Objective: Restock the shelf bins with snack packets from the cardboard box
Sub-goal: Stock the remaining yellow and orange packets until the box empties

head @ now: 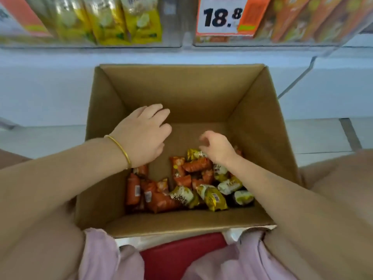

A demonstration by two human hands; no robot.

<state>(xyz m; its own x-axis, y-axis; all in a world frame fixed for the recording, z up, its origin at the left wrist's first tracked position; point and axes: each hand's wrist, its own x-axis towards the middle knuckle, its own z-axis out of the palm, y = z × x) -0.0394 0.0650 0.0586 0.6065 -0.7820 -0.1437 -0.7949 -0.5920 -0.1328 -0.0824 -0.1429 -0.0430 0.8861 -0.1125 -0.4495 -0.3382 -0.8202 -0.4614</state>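
An open cardboard box [258, 126] stands below the shelf. On its bottom, toward the near side, lie several orange snack packets [159, 201] and several yellow-and-white snack packets [214, 199]. My left hand [143, 136], with a gold bangle at the wrist, hovers inside the box over its left half, fingers loosely bent and holding nothing. My right hand [216, 147] reaches deeper, fingers curled down just above the pile. It is blurred, so whether it grips a packet is unclear. Above, a clear shelf bin [90, 44] holds yellow packets and another bin [282, 42] holds orange ones.
A price tag [222, 15] reading 18.8 hangs on the right bin. A white shelf base runs behind the box. Pale floor tiles lie to the right. A red surface [181, 253] sits under the box's near edge, between my pink sleeves.
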